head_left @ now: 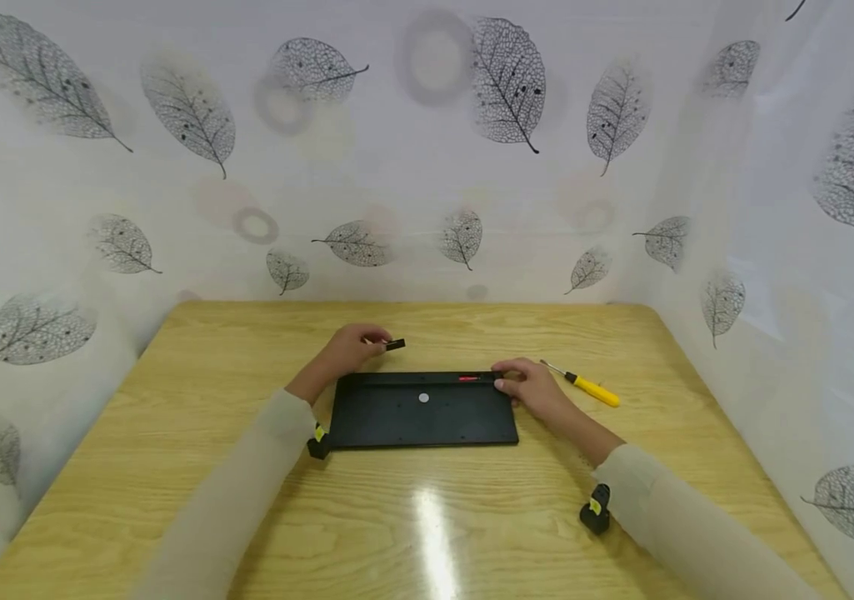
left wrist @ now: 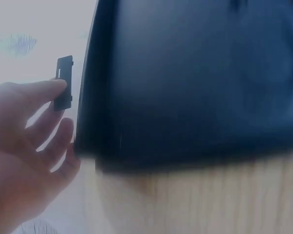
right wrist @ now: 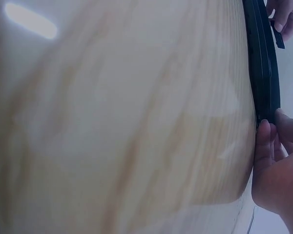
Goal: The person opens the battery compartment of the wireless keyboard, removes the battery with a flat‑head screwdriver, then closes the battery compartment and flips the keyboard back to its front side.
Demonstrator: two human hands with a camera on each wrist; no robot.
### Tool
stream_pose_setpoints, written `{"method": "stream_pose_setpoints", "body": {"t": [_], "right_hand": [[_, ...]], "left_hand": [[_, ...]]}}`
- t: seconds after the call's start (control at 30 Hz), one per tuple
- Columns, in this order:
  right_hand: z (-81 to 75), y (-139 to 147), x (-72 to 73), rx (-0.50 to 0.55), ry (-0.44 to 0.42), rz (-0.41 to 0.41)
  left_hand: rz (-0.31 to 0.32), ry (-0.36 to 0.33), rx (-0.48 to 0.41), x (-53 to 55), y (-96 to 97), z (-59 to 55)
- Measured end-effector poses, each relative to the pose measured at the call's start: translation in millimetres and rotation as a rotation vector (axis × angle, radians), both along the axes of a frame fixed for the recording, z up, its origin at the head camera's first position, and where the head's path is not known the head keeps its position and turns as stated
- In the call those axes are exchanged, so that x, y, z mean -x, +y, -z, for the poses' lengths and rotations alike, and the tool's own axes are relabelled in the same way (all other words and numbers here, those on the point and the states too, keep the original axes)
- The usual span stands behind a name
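A black keyboard [head_left: 423,421] lies face down on the table, with a round pale sticker on its underside. In a slot near its far right corner shows a red battery [head_left: 469,378]. Beyond the keyboard's far left edge, my left hand [head_left: 352,347] pinches a small black battery cover [left wrist: 63,90] between thumb and fingers, held above the table. My right hand [head_left: 539,390] grips the keyboard's far right corner, thumb on one side and fingers on the other. In the left wrist view the keyboard is close and blurred.
A screwdriver [head_left: 593,388] with a yellow handle lies to the right of my right hand. The wooden table [head_left: 367,517] is bordered at the back and sides by white leaf-printed sheeting [head_left: 397,167]. Each wrist wears a small black camera [head_left: 596,510].
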State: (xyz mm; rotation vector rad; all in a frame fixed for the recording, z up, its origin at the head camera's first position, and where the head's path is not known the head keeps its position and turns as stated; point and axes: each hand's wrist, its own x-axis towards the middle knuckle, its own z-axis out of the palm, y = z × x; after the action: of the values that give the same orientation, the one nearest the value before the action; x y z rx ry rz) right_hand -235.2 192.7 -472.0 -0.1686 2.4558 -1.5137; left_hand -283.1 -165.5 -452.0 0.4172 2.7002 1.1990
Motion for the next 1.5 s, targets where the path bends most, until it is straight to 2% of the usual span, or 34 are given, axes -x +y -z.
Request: {"method": "stream_pose_setpoints", "body": {"t": [0.2,0.4,0.63,0.87,1.0,1.17,1.33,1.5], "right_hand": [[-0.1,2.8,-0.7,-0.003,0.009,-0.003],[-0.5,1.8,-1.9,0.016,0.013,-0.016],[1.8,0.5,0.3,0.006,0.03,-0.013],[3.0,1.3,1.2,0.007,0.031,-0.017],[2.5,2.3,0.7,0.009,0.027,-0.012],[1.1,3.0,-0.4,0.01,0.023,-0.008],[-1.3,1.9,-0.9,0.02,0.021,-0.011],[-0.8,0.1,-1.6,0.022,0.016,-0.013]], "left_hand": [[0.019,0.018,0.084,10.5,-25.8,-1.0],[0.043,0.011,0.137,18.9,-43.0,5.2],[0.049,0.014,0.181,26.4,-49.4,9.3],[0.04,0.002,0.207,27.8,-47.7,7.4],[0.032,-0.009,0.203,26.4,-46.3,5.8],[0.016,-0.038,0.154,21.9,-41.5,4.4],[0.081,0.004,0.178,13.0,-23.3,-0.2],[0.119,0.005,0.118,-2.0,-1.5,-2.5]]}}
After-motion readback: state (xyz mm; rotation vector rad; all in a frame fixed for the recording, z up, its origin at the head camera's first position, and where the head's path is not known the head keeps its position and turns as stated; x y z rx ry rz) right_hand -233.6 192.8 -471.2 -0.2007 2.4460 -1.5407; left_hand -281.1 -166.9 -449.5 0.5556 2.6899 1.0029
